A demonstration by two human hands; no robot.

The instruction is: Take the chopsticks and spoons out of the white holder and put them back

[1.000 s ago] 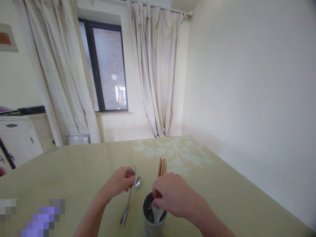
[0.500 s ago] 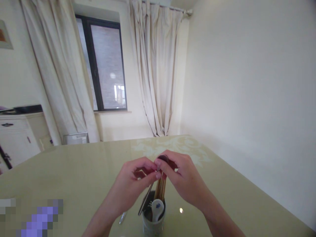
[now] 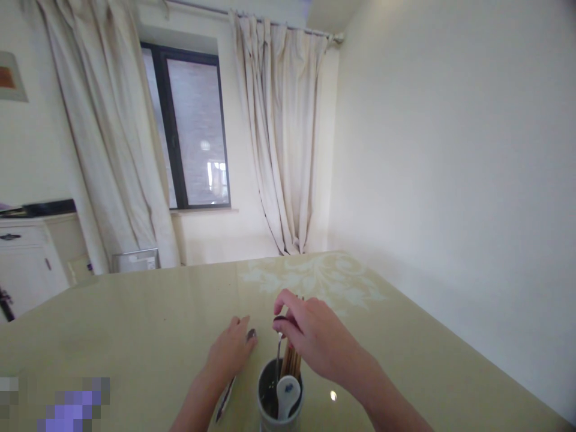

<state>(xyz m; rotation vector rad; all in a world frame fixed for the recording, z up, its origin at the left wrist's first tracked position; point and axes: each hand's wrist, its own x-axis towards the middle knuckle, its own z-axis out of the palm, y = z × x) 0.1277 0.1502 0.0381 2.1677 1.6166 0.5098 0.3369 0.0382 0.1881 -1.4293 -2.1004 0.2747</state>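
My right hand pinches a metal spoon near its bowl. The spoon's thin handle runs down into a pale cup. Several wooden chopsticks and a white ceramic spoon with a blue mark stand in the same cup. Left of it, my left hand is low over the tabletop, its thumb and forefinger around the end of a metal utensil, which looks like a spoon. A slim metal handle shows beneath that wrist; whether it is one piece or two I cannot tell.
The pale green glossy table spreads out on all sides, with a leaf pattern at its far end. A blurred purple patch is at the lower left. Beyond are curtains, a window and a white cabinet.
My hands have moved apart. The left has gone down and left to the tabletop, and the dark utensil leaning over the cup's rim has left the cup. My right hand still holds its spoon.
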